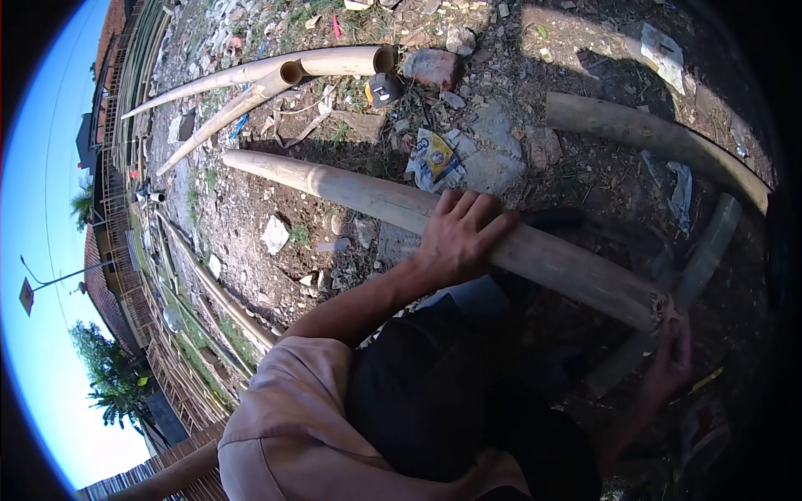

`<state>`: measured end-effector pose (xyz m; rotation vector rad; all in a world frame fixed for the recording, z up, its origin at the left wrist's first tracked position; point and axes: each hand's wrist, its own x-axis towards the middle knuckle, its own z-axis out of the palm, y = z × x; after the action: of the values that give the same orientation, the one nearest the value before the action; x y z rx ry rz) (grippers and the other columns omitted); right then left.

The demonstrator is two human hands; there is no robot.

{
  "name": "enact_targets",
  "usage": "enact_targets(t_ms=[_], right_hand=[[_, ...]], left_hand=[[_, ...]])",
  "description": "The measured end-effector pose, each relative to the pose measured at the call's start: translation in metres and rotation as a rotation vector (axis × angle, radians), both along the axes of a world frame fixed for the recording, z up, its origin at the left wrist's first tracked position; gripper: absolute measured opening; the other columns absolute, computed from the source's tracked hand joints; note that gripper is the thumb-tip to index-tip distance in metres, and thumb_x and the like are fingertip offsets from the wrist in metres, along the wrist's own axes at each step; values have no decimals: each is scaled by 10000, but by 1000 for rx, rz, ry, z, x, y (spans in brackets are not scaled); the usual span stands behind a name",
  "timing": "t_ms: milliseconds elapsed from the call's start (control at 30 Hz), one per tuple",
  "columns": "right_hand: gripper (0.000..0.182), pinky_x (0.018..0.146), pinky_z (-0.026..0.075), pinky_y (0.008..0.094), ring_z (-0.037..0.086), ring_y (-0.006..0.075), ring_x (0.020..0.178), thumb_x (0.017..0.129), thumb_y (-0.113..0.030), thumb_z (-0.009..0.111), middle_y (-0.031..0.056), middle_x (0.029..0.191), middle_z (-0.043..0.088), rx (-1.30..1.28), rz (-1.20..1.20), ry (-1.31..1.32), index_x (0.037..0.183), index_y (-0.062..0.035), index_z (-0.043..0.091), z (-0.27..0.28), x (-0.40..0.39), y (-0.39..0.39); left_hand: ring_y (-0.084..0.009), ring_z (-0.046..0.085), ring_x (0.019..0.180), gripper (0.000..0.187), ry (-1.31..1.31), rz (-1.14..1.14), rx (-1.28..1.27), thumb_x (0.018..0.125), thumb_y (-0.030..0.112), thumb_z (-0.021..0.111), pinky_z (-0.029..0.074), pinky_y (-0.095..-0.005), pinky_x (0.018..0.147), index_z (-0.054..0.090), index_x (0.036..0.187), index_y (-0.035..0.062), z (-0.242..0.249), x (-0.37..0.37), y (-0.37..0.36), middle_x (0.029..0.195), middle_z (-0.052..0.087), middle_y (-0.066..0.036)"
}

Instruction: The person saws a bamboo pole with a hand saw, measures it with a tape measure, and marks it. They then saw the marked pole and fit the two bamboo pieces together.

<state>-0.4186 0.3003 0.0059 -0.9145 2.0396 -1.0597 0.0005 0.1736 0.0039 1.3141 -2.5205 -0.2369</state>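
The left hand grasps a long, pale-tan bamboo pole; the right hand is at its shaded end, its grip too dark to tell. A slackened left hold might let the bamboo roll against the dull-grey round pole crossing there. From the left hand, the bamboo stretches far left and near right.

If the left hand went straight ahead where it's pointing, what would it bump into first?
The bamboo pole, since the left hand is wrapped over it. Beyond that, maybe the pale grey stony patch on the ground, though depth is hard to judge.
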Motion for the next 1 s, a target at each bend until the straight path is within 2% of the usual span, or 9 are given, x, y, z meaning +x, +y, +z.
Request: enact_targets(t_ms=[33, 100, 133, 200, 267, 433, 600, 733, 1000], right_hand=[[456, 1023, 492, 298, 642, 156, 1164, 1014, -57, 689, 142, 1339, 690, -1, 7, -4, 1435, 83, 583, -5, -1, 4], [474, 1016, 497, 293, 639, 161, 1176, 997, -16, 690, 148, 1359, 679, -111, 102, 122, 1443, 93, 569, -13, -4, 11], [474, 1016, 497, 293, 639, 161, 1176, 997, -16, 690, 148, 1359, 679, -113, 102, 121, 1443, 93, 569, -15, -5, 13], [486, 1023, 495, 296, 638, 168, 1178, 988, 5, 680, 149, 1372, 672, -140, 51, 123, 1451, 92, 561, -16, -6, 15], [478, 1017, 497, 299, 638, 167, 1174, 995, -3, 670, 147, 1368, 674, -131, 45, 142, 1453, 82, 565, -13, -5, 12], [435, 995, 506, 308, 641, 163, 1156, 1027, -48, 639, 139, 1346, 685, -195, 7, 116, 1448, 51, 591, 5, 18, -11], [384, 989, 517, 319, 652, 158, 1131, 1057, -121, 640, 130, 1312, 701, -11, -114, 70, 1399, 53, 631, 2, 25, -16], [383, 1005, 515, 324, 653, 158, 1135, 1059, -152, 650, 132, 1294, 709, -24, -95, 0, 1380, 57, 644, -7, 20, -12], [378, 1030, 507, 325, 653, 172, 1167, 1078, -144, 613, 137, 1294, 710, -116, -87, -28, 1391, 67, 629, -3, 25, -14]], left_hand=[[-266, 688, 965, 652, -4, 7, -1, 652, 321, 890, 480, -409, 844, 664, 1226, 111, 10, 4, -6, 1056, 698, -55], [-302, 705, 987, 756, 41, -112, 374, 642, 460, 928, 510, -447, 870, 660, 1244, 89, 30, 12, -26, 1070, 709, -94], [-302, 705, 987, 756, 39, -112, 373, 642, 460, 928, 510, -447, 870, 660, 1244, 89, 34, 14, -34, 1070, 709, -94], [-333, 713, 999, 882, -22, -162, 578, 615, 604, 924, 531, -484, 879, 649, 1261, 71, 39, 15, -44, 1083, 713, -130], [-337, 718, 989, 845, -16, -184, 512, 648, 580, 913, 537, -495, 855, 645, 1266, 70, 36, 15, -39, 1091, 711, -132], [-293, 701, 1008, 773, 77, -81, 133, 676, 496, 908, 505, -452, 863, 634, 1273, 89, 18, 15, -14, 1110, 689, -90], [-274, 685, 1024, 786, 47, -61, 145, 630, 441, 906, 479, -430, 869, 628, 1282, 101, 5, 13, -3, 1129, 677, -79], [-276, 680, 1011, 795, 41, -74, 228, 605, 403, 906, 477, -434, 884, 628, 1290, 109, 7, 13, -6, 1135, 674, -80], [-280, 684, 1001, 805, 53, -90, 176, 578, 405, 897, 500, -435, 852, 641, 1285, 114, 5, 12, -8, 1120, 679, -73]])
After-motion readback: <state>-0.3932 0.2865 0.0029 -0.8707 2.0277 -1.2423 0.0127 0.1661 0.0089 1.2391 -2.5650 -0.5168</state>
